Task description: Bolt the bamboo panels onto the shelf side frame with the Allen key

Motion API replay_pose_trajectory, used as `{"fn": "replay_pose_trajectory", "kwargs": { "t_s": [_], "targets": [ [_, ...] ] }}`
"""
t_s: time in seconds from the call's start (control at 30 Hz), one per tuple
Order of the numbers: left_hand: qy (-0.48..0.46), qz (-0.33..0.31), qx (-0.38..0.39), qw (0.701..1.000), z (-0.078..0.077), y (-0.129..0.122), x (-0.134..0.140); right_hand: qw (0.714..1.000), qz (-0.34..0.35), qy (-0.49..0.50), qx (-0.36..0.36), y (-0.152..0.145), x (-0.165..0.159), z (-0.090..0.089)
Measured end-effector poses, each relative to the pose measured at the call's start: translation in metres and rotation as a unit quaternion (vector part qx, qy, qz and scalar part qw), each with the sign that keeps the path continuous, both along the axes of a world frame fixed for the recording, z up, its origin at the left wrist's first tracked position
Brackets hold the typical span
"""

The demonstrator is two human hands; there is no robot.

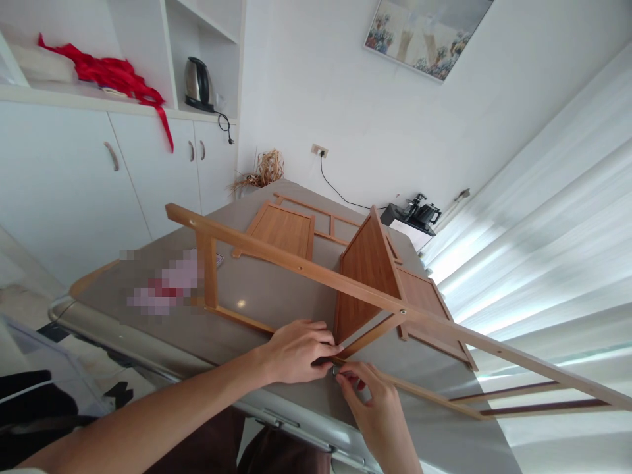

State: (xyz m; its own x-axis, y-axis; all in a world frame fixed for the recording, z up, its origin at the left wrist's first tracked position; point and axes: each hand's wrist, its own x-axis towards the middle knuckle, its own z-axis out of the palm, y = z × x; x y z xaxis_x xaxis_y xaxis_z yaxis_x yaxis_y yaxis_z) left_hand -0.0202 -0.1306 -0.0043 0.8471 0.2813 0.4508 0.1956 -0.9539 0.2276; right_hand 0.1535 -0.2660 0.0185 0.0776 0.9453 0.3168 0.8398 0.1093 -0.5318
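A wooden shelf frame stands on its side on the table, with a long upper rail [300, 268] and a wooden panel [365, 263] joined between its rails. My left hand [299, 352] is closed around the lower rail [419, 393], where the panel's near corner meets it. Right beside it, my right hand [372, 395] pinches a small metal piece [334, 370] against the outer side of that rail. It looks like a screw or bolt, mostly covered by the fingertips. Past the frame, a second wooden panel [282, 230] lies flat, and a third panel [434, 309] lies to the right.
The grey table [276, 289] has a rounded metal front edge. A ladder-like wooden frame [323, 212] lies at the back. An electric kettle [198, 82] and red ribbon [113, 72] occupy the left shelves. A black tea-maker [424, 212] stands at the far right, near white curtains [557, 263].
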Motion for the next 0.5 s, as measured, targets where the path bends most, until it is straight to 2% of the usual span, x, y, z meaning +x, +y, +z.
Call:
{"fn": "replay_pose_trajectory", "kwargs": {
  "t_s": [0.17,0.33,0.5],
  "targets": [
    [0.000,0.002,-0.001,1.000,-0.001,0.000,0.001,1.000,0.008,0.005,-0.003,-0.003,-0.002,-0.004],
    [0.002,0.001,-0.006,1.000,0.001,-0.001,0.001,0.992,0.039,-0.104,0.065,-0.006,0.003,-0.002],
    [0.000,0.005,-0.012,1.000,0.004,-0.002,0.000,0.982,0.035,-0.170,0.079,-0.009,0.012,-0.009]
  ]
}}
